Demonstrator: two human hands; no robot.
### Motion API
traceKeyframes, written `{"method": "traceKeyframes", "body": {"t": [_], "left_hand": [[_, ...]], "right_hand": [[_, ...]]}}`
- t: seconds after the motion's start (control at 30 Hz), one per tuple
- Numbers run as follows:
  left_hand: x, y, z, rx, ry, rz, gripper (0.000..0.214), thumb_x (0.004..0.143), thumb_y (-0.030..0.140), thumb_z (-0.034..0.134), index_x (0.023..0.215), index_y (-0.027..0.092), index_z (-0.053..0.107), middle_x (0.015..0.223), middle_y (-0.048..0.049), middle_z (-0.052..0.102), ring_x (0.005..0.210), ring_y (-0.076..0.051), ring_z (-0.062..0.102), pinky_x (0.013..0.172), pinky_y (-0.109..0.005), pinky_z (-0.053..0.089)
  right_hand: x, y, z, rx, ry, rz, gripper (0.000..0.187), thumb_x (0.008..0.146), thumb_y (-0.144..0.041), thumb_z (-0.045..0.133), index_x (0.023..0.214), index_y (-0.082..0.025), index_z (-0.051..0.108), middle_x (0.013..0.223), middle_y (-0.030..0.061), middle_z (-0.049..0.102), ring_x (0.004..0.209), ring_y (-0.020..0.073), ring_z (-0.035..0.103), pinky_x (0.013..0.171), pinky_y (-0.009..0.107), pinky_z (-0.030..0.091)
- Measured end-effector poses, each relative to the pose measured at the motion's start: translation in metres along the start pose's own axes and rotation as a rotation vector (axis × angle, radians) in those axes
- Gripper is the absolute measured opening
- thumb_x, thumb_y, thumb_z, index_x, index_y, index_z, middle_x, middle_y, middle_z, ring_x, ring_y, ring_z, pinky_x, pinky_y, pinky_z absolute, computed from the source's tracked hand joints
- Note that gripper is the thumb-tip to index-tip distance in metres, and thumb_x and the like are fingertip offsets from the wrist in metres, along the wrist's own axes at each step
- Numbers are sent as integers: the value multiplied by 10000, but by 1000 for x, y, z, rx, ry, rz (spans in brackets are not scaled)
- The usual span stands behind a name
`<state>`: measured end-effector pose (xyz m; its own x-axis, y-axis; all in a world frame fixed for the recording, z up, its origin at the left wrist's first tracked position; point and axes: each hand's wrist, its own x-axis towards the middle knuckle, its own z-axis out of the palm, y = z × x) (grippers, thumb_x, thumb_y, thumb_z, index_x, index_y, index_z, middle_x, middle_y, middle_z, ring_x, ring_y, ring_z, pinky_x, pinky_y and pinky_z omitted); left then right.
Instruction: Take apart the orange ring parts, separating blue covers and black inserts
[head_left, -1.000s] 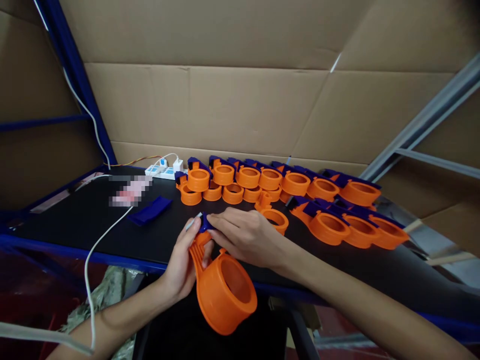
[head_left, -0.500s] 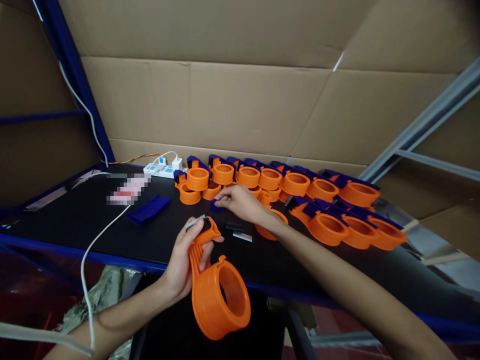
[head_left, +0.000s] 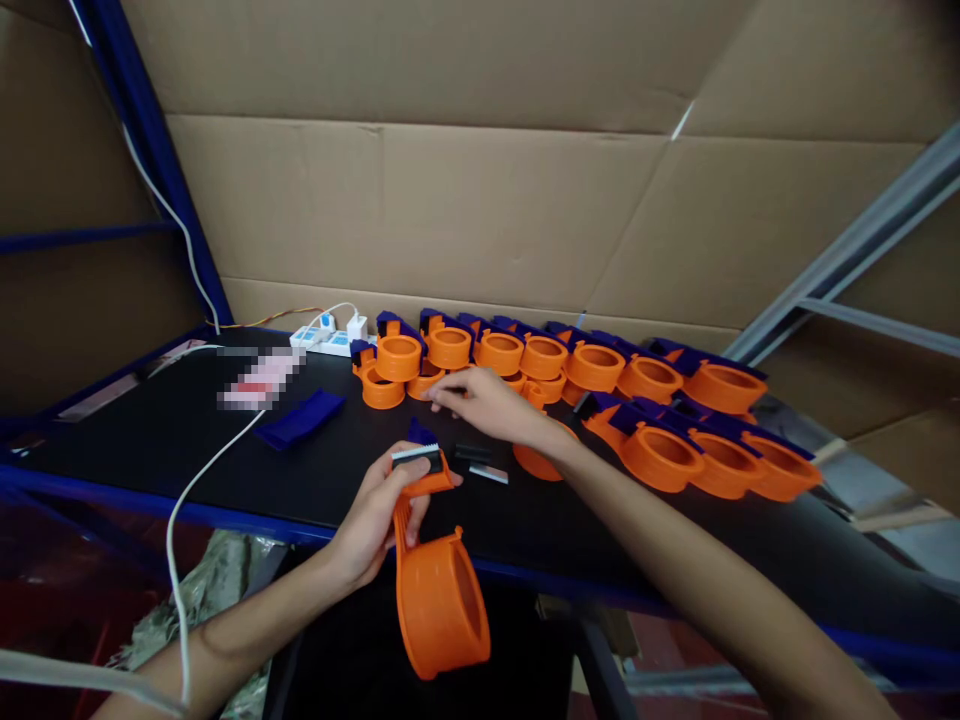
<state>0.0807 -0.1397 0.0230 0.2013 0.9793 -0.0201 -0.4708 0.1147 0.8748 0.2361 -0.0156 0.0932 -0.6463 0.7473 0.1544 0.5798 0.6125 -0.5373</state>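
My left hand [head_left: 379, 515] grips an orange tape dispenser [head_left: 442, 600] by its handle, with the thumb on the black holder behind a serrated metal blade [head_left: 416, 452]. The ring of the dispenser hangs over the table's front edge. A small dark blue piece [head_left: 423, 432] shows just beyond the blade; its lower part is hidden. My right hand [head_left: 480, 400] hovers beyond it with slightly curled fingers, thumb and fingertips a little apart and nothing visible in them. Beneath its wrist lie a black strip [head_left: 472, 453] and a silver blade strip [head_left: 489, 474].
Several orange dispensers [head_left: 596, 368] with blue covers stand in stacked rows at the back and right. Another orange dispenser [head_left: 536, 460] lies partly under my right forearm. A flat blue sleeve [head_left: 300, 420], a power strip [head_left: 330, 342] and a white cable [head_left: 176, 520] are at left.
The dispenser in my left hand has turned, so its blade faces up and its ring is more side-on. The small blue piece has left my right fingertips and sits closer to the blade.
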Motion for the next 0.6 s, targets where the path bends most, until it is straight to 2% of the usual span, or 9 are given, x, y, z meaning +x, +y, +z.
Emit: {"method": "traceKeyframes", "body": {"t": [0.13, 0.23, 0.3, 0.4, 0.5, 0.6], "left_hand": [[2, -5, -1, 119, -26, 39, 262, 847, 380, 651, 977, 174, 553, 620, -11, 679, 308, -44, 362, 334, -165, 297], [3, -7, 0, 159, -13, 65, 292, 836, 386, 671, 1001, 167, 573, 566, 6, 651, 311, -48, 366, 342, -163, 294], [3, -6, 0, 136, 4, 61, 296, 840, 387, 667, 1010, 167, 565, 675, -33, 707, 325, -37, 364, 342, -159, 287], [3, -3, 0, 68, 32, 54, 273, 862, 377, 641, 1015, 170, 550, 857, -89, 753, 342, -23, 350, 347, -161, 286], [3, -2, 0, 47, 44, 54, 274, 866, 371, 639, 1026, 169, 546, 953, -122, 757, 341, -13, 342, 349, -168, 268], [2, -2, 1, 53, 36, 56, 271, 864, 361, 644, 1024, 166, 544, 974, -137, 756, 340, -11, 351, 353, -173, 246]], "right_hand": [[-35, -35, -22, 112, -223, -97, 280, 902, -403, 604, 1002, -188, 752, 752, 11, 689, 651, 117, 585, 580, 210, 406], [-56, -47, -32, 13, -193, -91, 190, 876, -340, 640, 891, -183, 746, 673, -10, 618, 591, 97, 505, 529, 212, 339], [-68, -42, -36, -46, -120, -71, 186, 889, -329, 621, 874, -183, 736, 705, -4, 623, 616, 101, 512, 550, 216, 349], [-85, -21, -32, -171, 2, -9, 157, 896, -294, 604, 889, -196, 726, 762, 10, 655, 673, 116, 559, 620, 227, 392], [-102, 2, -12, -352, 81, 29, 108, 872, -217, 612, 881, -211, 719, 847, 31, 682, 761, 141, 611, 673, 240, 416], [-111, 16, 11, -472, 112, 25, 153, 911, -203, 558, 906, -214, 711, 901, 53, 685, 817, 159, 636, 665, 243, 426]]}}
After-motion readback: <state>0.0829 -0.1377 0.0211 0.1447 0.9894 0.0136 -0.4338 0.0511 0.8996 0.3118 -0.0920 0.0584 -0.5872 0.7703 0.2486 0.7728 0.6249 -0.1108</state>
